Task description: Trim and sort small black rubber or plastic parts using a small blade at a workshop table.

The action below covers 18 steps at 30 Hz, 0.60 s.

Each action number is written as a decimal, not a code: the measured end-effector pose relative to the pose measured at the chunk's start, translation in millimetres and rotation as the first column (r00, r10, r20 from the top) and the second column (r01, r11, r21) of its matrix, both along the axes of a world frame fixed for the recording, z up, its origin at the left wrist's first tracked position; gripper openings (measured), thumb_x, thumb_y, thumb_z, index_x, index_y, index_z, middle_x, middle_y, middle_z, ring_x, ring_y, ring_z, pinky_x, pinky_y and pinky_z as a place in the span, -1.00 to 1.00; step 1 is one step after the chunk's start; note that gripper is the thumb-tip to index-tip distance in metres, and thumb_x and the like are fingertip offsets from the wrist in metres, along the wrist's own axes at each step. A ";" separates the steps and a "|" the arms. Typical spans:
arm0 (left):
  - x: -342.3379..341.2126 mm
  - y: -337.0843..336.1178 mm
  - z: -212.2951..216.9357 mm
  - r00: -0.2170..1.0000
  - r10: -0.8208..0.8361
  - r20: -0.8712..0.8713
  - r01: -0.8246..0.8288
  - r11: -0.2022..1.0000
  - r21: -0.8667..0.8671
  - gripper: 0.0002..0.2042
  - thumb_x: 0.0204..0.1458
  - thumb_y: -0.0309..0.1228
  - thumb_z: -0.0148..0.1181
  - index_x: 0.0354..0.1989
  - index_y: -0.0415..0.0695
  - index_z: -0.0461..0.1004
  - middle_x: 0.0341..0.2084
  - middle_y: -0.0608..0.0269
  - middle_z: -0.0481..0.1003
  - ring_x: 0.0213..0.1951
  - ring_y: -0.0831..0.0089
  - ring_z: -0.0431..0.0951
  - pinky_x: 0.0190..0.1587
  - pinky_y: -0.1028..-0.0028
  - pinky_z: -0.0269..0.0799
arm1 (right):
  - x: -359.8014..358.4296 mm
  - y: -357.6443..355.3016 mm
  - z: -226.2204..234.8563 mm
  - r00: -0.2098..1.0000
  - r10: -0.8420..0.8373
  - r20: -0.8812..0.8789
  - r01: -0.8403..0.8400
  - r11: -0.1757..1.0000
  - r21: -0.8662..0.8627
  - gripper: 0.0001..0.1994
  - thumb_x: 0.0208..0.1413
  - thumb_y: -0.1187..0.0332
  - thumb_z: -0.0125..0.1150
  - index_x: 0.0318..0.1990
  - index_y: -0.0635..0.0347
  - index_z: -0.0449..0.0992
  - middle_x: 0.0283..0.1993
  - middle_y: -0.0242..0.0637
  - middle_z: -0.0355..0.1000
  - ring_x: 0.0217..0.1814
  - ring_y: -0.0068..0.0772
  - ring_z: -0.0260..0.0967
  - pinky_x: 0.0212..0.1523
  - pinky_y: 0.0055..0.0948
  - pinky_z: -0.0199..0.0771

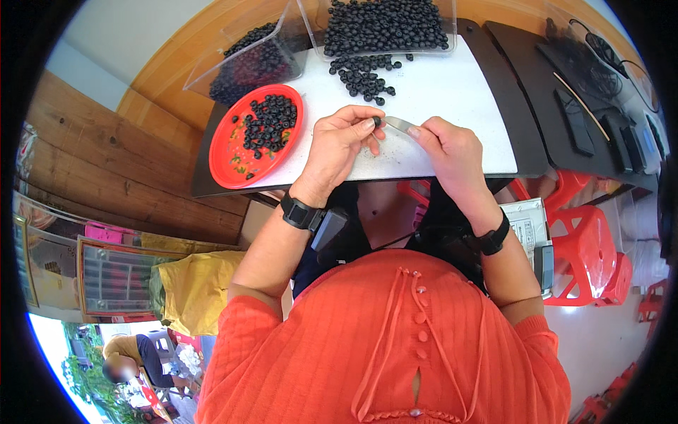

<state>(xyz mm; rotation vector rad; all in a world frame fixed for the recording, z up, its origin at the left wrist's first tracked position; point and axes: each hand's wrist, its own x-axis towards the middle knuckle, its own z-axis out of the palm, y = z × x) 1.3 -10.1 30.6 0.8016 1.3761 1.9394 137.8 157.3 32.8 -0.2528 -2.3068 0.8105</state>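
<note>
Between the thumb and fingertips of my left hand is a small round black bead. My right hand is closed round a small knife, and its metal blade reaches left to the bead, at or very near it. Both hands are above the near part of a white board. Left of my left hand lies a red oval plate with many black beads in it. A loose pile of black beads lies beyond my hands. Dark crumbs speckle the board between them.
Two clear plastic boxes of black beads, one at the far middle and one at the far left, border the board. A dark table at right carries a phone, a stick and cables. Red stools stand below. Another person sits far lower left.
</note>
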 end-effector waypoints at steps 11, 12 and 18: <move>10.7 8.2 -6.5 0.999 -0.019 0.042 0.011 0.982 0.186 -0.72 0.22 -0.54 0.09 0.06 -0.40 0.47 -0.27 0.01 0.53 -0.28 0.33 0.53 -0.30 0.40 0.49 | -1.6 0.6 -2.4 0.999 0.010 0.035 -0.009 0.999 -0.047 -0.71 0.19 0.16 0.20 -0.46 0.17 0.54 -0.59 -0.14 0.47 -0.56 -0.09 0.46 -0.50 -0.20 0.37; 10.9 8.6 -6.3 0.999 -0.020 0.043 0.012 0.983 0.184 -0.72 0.22 -0.54 0.09 0.06 -0.40 0.47 -0.27 0.01 0.53 -0.28 0.33 0.53 -0.30 0.40 0.49 | -1.6 0.9 -2.1 0.999 0.009 0.036 -0.008 0.999 -0.050 -0.71 0.19 0.16 0.20 -0.46 0.17 0.54 -0.59 -0.14 0.47 -0.56 -0.09 0.46 -0.50 -0.20 0.37; 10.5 7.9 -8.8 0.999 -0.015 0.033 0.009 0.983 0.182 -0.73 0.22 -0.54 0.08 0.05 -0.39 0.47 -0.27 0.00 0.53 -0.28 0.32 0.53 -0.29 0.38 0.50 | -1.5 1.1 -2.0 1.000 0.015 0.024 -0.014 1.000 -0.021 -0.70 0.19 0.16 0.19 -0.48 0.17 0.53 -0.58 -0.15 0.47 -0.56 -0.11 0.45 -0.50 -0.22 0.37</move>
